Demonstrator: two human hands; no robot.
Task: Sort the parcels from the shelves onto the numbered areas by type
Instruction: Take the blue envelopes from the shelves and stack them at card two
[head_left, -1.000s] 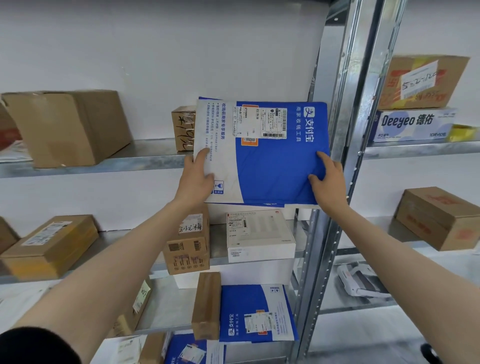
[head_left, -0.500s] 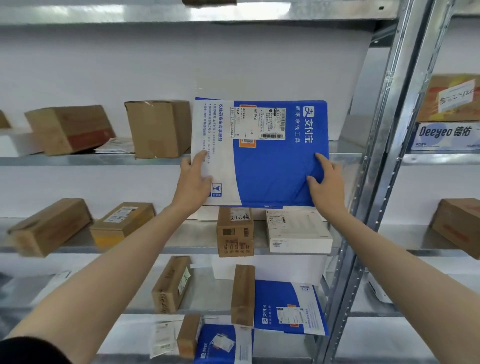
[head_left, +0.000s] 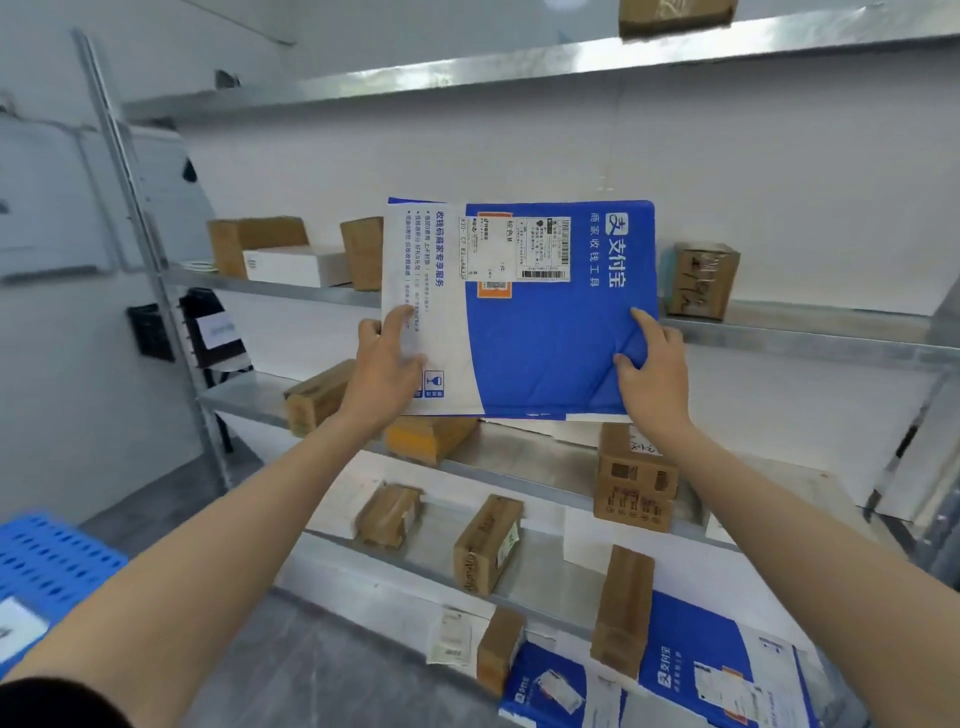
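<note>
Blue mailer (head_left: 550, 338) before the shelves (head_left: 810, 340): your left hand (head_left: 385, 375) and right hand (head_left: 655, 375) grip its lower corners (label readable for sorting).

Three blue-and-white mailers: the raised mailer (head_left: 550, 343) in the middle, and two more mailers (head_left: 558, 693) (head_left: 722, 670) low at the near right.

Eleven brown cartons, as far as the blur allows:
- one carton (head_left: 675, 15) on the top shelf (head_left: 467, 73), far right
- three cartons (head_left: 254, 236) (head_left: 363, 254) (head_left: 701, 280) on the second shelf (head_left: 805, 338)
- three (head_left: 317, 397) (head_left: 431, 439) (head_left: 636, 478) on the third shelf (head_left: 234, 395)
- four (head_left: 389, 514) (head_left: 485, 545) (head_left: 623, 613) (head_left: 498, 649) lower down

Two white boxes: one white box (head_left: 296, 267) far left on the second shelf, and another (head_left: 587, 535) behind the lower cartons.

One blue perforated crate (head_left: 52, 571), near left.

Two hands: the left hand (head_left: 387, 369) and the right hand (head_left: 649, 369).
</note>
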